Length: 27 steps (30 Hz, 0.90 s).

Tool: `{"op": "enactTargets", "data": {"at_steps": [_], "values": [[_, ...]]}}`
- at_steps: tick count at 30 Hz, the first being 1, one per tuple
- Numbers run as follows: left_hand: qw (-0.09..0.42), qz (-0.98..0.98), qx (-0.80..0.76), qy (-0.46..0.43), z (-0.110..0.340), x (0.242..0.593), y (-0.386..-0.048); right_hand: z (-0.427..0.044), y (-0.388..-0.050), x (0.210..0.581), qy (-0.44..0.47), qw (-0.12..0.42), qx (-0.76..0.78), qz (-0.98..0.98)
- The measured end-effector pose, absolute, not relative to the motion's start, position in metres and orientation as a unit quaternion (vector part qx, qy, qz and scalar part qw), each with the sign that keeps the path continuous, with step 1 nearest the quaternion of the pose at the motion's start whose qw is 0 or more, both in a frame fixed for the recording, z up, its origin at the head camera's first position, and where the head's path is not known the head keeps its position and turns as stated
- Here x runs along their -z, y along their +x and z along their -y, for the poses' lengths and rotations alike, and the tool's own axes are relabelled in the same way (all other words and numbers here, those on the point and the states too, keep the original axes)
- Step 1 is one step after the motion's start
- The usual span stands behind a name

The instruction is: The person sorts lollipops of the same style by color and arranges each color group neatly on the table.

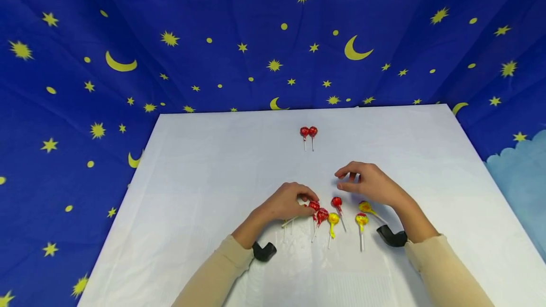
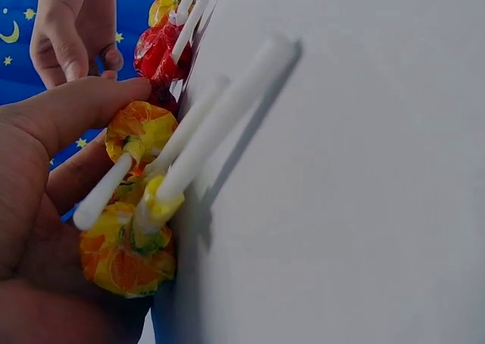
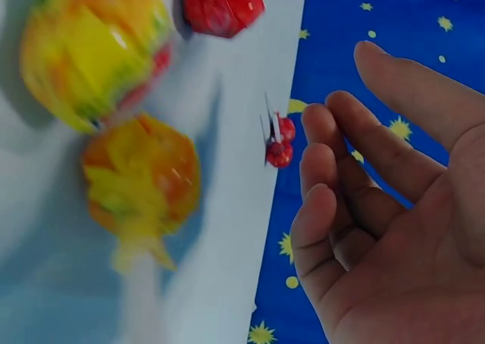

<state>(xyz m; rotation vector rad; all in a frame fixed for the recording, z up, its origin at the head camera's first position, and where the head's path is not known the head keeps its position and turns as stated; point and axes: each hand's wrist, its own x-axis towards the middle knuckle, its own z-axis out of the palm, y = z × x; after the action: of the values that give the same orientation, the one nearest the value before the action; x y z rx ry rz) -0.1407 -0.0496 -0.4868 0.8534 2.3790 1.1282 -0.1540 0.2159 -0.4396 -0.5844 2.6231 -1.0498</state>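
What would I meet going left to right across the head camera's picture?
Left sleeve, left hand, frontmost red lollipop, yellow lollipop beside it, right hand, right sleeve.

head looks down; wrist views near lollipops

Can't read any text, label, brand, number or sign in any view. Can't make out lettering on the two far red lollipops or the near yellow lollipops at right, too small in the head view and partly blurred in the right wrist view. Can't read anything on the orange-and-yellow wrappers at near left either, even close up in the left wrist view.
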Motion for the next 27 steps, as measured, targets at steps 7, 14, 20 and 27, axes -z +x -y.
{"op": "enactTargets", "data": {"at_steps": [7, 14, 20, 27], "values": [[0.187, -0.842, -0.41, 0.297, 0.048, 0.487, -0.141, -0.212, -0.14, 0.449, -0.197, 0.145, 0.364, -0.899], [0.188, -0.843, -0.413, 0.29, 0.048, 0.487, -0.141, -0.208, -0.134, 0.459, -0.196, 0.145, 0.354, -0.903], [0.19, -0.843, -0.412, 0.289, 0.048, 0.487, -0.14, -0.207, -0.13, 0.464, -0.19, 0.148, 0.335, -0.911], [0.194, -0.84, -0.419, 0.285, 0.048, 0.487, -0.14, -0.207, -0.126, 0.469, -0.185, 0.146, 0.34, -0.91]]}}
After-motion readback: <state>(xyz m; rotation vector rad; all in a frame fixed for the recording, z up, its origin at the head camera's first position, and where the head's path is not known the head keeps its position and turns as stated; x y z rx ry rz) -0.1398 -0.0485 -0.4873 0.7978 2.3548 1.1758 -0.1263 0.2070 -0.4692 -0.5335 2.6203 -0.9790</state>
